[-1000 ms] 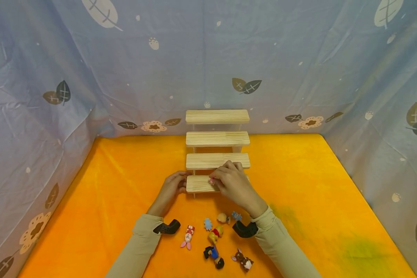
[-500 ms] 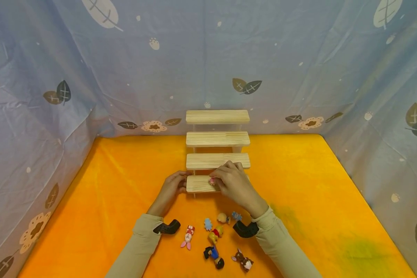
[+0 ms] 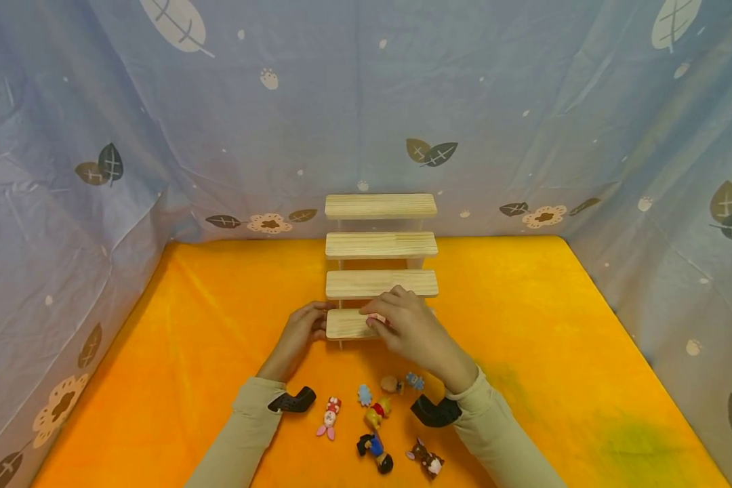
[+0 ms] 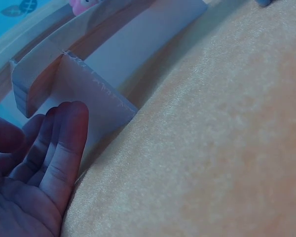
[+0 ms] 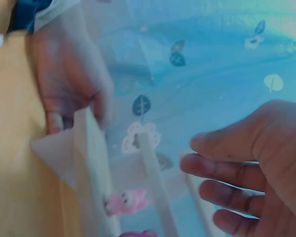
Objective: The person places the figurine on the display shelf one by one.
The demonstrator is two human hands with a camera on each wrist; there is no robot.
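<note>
A small pink toy figurine [image 3: 375,317] is on the lowest step of a wooden tiered display stand [image 3: 349,324]. In the right wrist view the pink figurine [image 5: 128,201] shows its face, with a magenta piece [image 5: 138,234] below it at the frame's edge. My right hand [image 3: 416,332] hovers over that step, thumb and fingers spread apart; in the right wrist view its fingertips [image 5: 195,164] are clear of the figurine. My left hand [image 3: 299,337] is at the stand's left end, its fingers [image 4: 71,133] extended against the white side support [image 4: 96,94] under the step.
On the orange cloth [image 3: 232,305] in front lie several figurines: a pink-eared one [image 3: 329,417], a light blue one [image 3: 364,395], a yellow bear [image 3: 378,412], a blue-clothed one [image 3: 376,453] and a brown long-eared one [image 3: 425,459]. A patterned curtain [image 3: 317,102] stands behind.
The thumb and fingers of my right hand have parted and let go of the pink figurine, which stays on the lowest step. My left hand keeps its place.
</note>
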